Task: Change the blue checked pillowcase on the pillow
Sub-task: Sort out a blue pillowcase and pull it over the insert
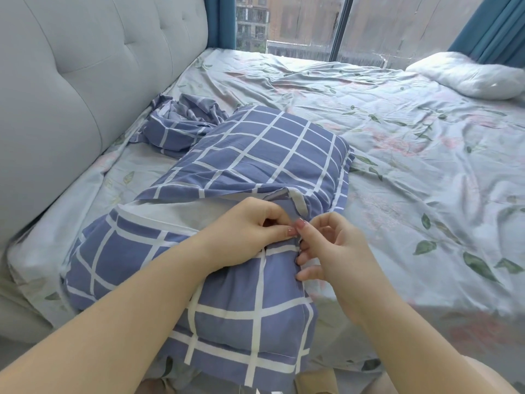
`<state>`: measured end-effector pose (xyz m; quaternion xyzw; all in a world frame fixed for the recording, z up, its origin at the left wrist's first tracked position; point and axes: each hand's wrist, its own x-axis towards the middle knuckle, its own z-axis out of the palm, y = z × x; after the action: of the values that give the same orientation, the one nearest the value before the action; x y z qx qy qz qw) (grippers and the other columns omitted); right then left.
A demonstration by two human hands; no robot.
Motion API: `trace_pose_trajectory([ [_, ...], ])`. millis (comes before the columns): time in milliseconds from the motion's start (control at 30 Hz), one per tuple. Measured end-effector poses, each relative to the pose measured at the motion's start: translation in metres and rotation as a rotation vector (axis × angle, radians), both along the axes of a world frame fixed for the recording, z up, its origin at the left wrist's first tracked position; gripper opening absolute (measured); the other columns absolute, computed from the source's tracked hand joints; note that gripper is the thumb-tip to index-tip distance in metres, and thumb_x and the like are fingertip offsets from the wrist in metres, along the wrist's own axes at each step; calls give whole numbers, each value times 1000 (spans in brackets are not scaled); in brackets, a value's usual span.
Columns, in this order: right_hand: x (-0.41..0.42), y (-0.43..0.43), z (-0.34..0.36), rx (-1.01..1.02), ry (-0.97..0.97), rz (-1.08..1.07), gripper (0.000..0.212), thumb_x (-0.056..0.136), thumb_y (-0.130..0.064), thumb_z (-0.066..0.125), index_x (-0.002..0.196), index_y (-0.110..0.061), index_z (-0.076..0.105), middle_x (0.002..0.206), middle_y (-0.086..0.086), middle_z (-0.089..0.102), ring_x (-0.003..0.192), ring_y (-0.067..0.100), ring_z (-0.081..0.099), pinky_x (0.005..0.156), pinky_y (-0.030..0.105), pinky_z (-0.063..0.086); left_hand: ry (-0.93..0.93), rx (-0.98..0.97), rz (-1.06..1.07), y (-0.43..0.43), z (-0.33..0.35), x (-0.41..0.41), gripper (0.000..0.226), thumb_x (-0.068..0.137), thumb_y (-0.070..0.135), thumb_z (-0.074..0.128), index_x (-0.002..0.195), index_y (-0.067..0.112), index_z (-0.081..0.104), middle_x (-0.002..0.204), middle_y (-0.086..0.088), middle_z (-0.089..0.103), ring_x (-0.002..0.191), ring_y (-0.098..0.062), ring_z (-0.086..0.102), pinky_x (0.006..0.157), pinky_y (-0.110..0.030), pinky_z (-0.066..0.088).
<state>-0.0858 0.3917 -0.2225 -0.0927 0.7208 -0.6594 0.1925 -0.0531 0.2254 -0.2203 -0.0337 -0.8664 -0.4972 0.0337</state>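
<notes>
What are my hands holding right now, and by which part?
Both the left hand and the right hand pinch the blue checked pillowcase at the edge of its opening.

Pouring in as soft daylight from the window, overexposing the white pillow beside it, bowing straight lines far from it.

A home bedroom: bed, padded headboard, curtains.
</notes>
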Motion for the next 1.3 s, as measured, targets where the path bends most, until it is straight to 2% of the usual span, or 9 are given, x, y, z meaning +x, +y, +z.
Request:
trace_pose_trajectory([
  [233, -2, 0, 0, -69, 108, 15, 12, 97, -5, 56, 89, 2, 61, 68, 6, 57, 58, 18, 56, 49, 28, 52, 0, 37, 52, -1, 0, 1, 10, 92, 16, 66, 90, 11, 75, 86, 0, 74, 84, -12, 67, 77, -21, 49],
  [367, -3, 0, 0, -103, 85, 28, 14, 98, -6, 55, 87, 0, 62, 66, 4, 58, 56, 16, 56, 52, 28, 54, 10, 30, 84, 2, 1, 2, 6, 86, 22, 74, 86, 16, 75, 83, 1, 74, 79, -12, 67, 74, -21, 50],
  [500, -4, 1, 1, -87, 112, 50, 18, 98, -4, 54, 83, -5, 63, 65, 5, 58, 58, 16, 57, 55, 30, 55, 26, 31, 184, 8, -1, 1, 19, 80, 36, 77, 79, 18, 73, 70, 7, 69, 64, -2, 58, 64, -18, 45],
  [667, -7, 4, 1, -52, 155, 90, 17, 99, -3, 52, 89, 1, 65, 65, 5, 61, 59, 17, 58, 58, 29, 54, -3, 11, 253, 10, -2, -1, 18, 82, 35, 75, 73, 19, 72, 63, 10, 64, 60, -1, 53, 63, -23, 44],
  [733, -8, 5, 0, -39, 171, 95, 17, 99, -4, 52, 90, 1, 65, 65, 5, 62, 58, 15, 58, 58, 27, 53, -6, 3, 231, 10, -1, -2, 16, 83, 31, 74, 74, 18, 73, 68, 2, 68, 64, -5, 55, 68, -33, 48],
  [833, -9, 6, 0, -30, 175, 100, 17, 98, -5, 53, 90, 1, 66, 65, 4, 62, 58, 15, 59, 59, 26, 52, 4, -11, 218, 11, -2, -3, 23, 82, 40, 74, 75, 18, 73, 71, 1, 70, 64, -7, 57, 70, -35, 50],
  [967, -9, 6, -1, -34, 154, 94, 17, 99, -4, 52, 90, 1, 66, 66, 5, 63, 58, 15, 59, 60, 26, 52, 68, 7, 195, 10, -6, -2, 29, 84, 45, 71, 79, 17, 75, 75, -2, 72, 75, -22, 66, 74, -43, 53],
  [1100, -9, 5, 1, -45, 136, 92, 17, 99, -5, 52, 90, 0, 66, 66, 5, 63, 58, 15, 60, 59, 26, 52, 89, -1, 191, 8, -4, -2, 21, 86, 31, 72, 75, 14, 74, 66, 1, 67, 61, -8, 53, 63, -29, 45],
  [1300, -8, 4, 2, -51, 135, 85, 17, 99, -6, 53, 88, 0, 65, 63, 3, 62, 57, 16, 59, 59, 27, 52, 87, -14, 220, 11, 1, 2, 15, 83, 26, 75, 74, 15, 74, 67, 3, 68, 60, -2, 53, 61, -19, 43],
])
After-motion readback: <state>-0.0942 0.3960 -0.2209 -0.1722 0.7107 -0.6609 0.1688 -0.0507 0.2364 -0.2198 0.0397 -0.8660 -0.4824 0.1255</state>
